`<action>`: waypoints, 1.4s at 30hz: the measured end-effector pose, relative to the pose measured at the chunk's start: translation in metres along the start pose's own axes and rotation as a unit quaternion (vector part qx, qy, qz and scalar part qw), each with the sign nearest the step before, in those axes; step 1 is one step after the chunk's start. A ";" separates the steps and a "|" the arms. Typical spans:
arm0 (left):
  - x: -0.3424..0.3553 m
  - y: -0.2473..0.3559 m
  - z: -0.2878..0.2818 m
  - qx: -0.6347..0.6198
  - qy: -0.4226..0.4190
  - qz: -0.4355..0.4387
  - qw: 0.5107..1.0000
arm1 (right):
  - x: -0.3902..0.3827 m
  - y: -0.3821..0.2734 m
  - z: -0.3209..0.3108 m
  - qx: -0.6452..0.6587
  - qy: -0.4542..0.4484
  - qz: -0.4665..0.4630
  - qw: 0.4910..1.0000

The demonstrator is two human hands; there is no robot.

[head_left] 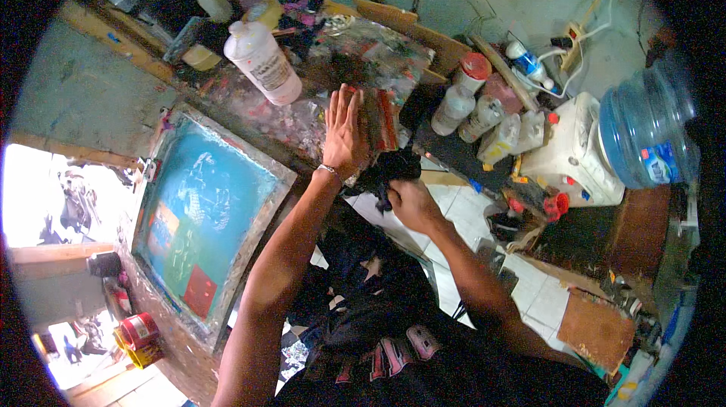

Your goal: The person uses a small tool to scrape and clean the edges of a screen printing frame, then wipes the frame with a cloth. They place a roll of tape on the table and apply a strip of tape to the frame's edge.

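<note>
cloth (399,168), black and bunched, lies between the hands (414,206).

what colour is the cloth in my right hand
Black: the cloth in your right hand shows in the head view, the only one here.

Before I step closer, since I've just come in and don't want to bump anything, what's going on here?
A person's left hand rests with fingers extended on a stained table, beside a red-edged piece. Their right hand appears closed on black cloth by the table's edge. A white bottle stands beyond the left hand, and a framed blue screen is left of that forearm.
</note>
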State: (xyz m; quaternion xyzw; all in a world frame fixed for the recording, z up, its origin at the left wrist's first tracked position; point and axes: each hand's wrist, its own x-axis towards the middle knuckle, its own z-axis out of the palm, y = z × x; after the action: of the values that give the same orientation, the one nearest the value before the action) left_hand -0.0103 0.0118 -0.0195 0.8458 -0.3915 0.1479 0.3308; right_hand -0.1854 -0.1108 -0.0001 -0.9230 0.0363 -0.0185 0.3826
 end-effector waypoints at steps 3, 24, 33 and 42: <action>-0.003 0.007 -0.003 0.270 -0.128 -0.141 0.944 | -0.023 0.013 0.003 0.075 -0.008 0.096 0.993; 0.073 0.024 -0.023 -0.577 0.133 -0.367 0.717 | -0.032 0.097 -0.023 0.091 0.095 0.158 0.979; 0.167 -0.055 0.062 -0.545 0.083 -0.454 0.701 | -0.063 0.108 -0.036 0.064 0.108 0.252 0.960; 0.135 -0.031 0.034 -0.109 0.047 -0.248 0.961 | -0.060 0.124 -0.047 0.055 0.108 0.218 0.968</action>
State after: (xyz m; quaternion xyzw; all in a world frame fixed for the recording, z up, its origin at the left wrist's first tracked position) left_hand 0.1002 -0.0726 0.0105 0.8672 -0.1670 0.0573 0.4657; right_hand -0.2551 -0.2263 -0.0545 -0.8630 0.2763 -0.0360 0.4214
